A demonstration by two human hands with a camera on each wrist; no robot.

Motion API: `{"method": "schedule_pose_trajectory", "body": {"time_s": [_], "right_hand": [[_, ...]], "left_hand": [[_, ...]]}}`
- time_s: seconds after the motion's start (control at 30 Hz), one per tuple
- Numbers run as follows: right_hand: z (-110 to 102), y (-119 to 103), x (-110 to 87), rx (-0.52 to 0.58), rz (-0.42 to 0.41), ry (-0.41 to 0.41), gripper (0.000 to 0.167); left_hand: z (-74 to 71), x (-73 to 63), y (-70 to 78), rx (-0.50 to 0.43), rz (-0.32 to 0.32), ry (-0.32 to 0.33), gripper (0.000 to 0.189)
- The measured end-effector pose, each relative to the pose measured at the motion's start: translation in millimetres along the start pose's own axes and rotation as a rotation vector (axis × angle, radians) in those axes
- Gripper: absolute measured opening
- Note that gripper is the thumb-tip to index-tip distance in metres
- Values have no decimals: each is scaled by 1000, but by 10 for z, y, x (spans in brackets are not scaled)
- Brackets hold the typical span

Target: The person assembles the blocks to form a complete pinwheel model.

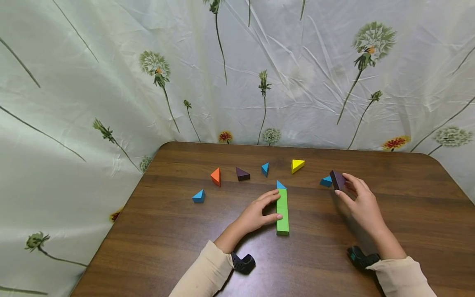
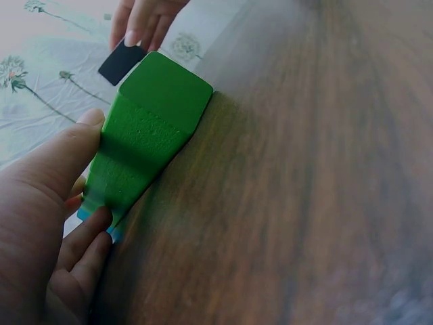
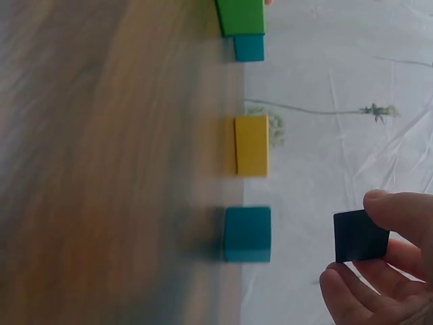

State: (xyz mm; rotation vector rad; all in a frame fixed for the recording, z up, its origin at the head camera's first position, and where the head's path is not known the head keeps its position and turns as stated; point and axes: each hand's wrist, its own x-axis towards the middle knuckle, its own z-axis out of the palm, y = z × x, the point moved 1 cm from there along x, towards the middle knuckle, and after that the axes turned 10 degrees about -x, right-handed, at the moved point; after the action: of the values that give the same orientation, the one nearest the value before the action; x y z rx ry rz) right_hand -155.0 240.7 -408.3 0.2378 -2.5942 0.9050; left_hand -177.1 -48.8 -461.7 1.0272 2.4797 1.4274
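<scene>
Two green blocks [image 1: 282, 220] lie end to end on the table, with a blue triangular block [image 1: 281, 185] against their far end. My left hand [image 1: 254, 214] touches their left side, thumb near the seam and fingertips towards the far end. My right hand [image 1: 365, 206] holds a dark purple block [image 1: 337, 180] between thumb and fingers, raised above the table in the right wrist view. Just left of it, a blue block [image 1: 325, 181] lies on the table. The purple block's full shape is partly hidden by my fingers.
Across the table's back half lie a yellow triangular block [image 1: 297, 166], a small blue one [image 1: 265, 169], a purple one [image 1: 243, 174], an orange one [image 1: 216, 177] and another blue one [image 1: 198, 196]. A floral curtain [image 1: 237, 103] hangs behind the wooden table [image 1: 167, 247].
</scene>
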Motion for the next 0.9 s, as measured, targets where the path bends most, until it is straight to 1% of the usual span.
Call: {"method": "schedule_pose_trajectory", "body": {"time_s": [0.1,0.4,0.57,0.73,0.9], "right_hand": [[40,-48,49,18,-23,-1,50],[191,-194,175,27,-70,-35,50],[295,-243,228,58,-99,-55,50],[390,-270,249,69,-103,-109,51],[488,-276,267,100,-93,-164,50]], "left_hand": [[-1,1,-3,-1,0,-2,59],[-5,0,-12,4,3,-3,59],[-8,0,2,6,5,-1,59],[-9,2,19,-6,22,3,58],[-11,2,21,-16,12,5,58]]}}
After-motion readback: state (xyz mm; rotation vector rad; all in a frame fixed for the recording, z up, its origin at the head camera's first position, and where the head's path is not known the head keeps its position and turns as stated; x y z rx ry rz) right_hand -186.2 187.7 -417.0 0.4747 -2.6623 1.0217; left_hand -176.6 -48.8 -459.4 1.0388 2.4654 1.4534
